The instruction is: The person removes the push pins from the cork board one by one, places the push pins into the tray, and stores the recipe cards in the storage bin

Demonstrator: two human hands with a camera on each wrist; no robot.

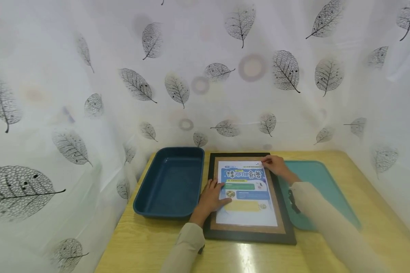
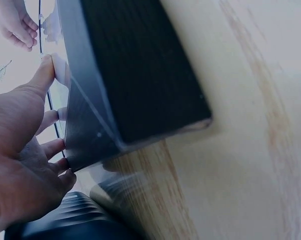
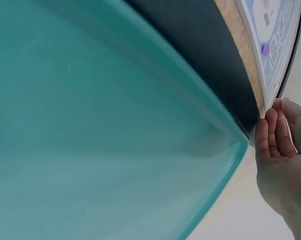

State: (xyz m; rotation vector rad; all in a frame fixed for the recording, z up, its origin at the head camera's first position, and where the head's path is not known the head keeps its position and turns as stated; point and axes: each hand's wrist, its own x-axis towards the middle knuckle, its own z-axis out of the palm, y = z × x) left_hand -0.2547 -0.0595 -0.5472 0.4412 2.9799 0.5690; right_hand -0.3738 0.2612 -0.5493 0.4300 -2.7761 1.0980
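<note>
A printed sheet (image 1: 247, 218) with a blue heading and coloured boxes lies on a cork board (image 1: 280, 212) in a black frame (image 1: 253, 237). Spread across the frame's left side, my left hand (image 1: 210, 199) rests its fingers and thumb on the sheet's left edge. In the left wrist view its fingertips show over the frame's dark edge (image 2: 140, 65). My right hand (image 1: 276, 165) pinches at the sheet's top right corner, thumb and forefinger together. I cannot tell whether a small item is between those fingertips. The right wrist view shows a small purple dot (image 3: 265, 49) on the sheet.
A deep dark blue tray (image 1: 169, 212) stands left of the frame. To its right lies a flat teal tray (image 1: 322, 189), partly under my right forearm. The wooden table (image 1: 150, 246) meets a leaf-patterned curtain (image 1: 198, 57) at the back and sides.
</note>
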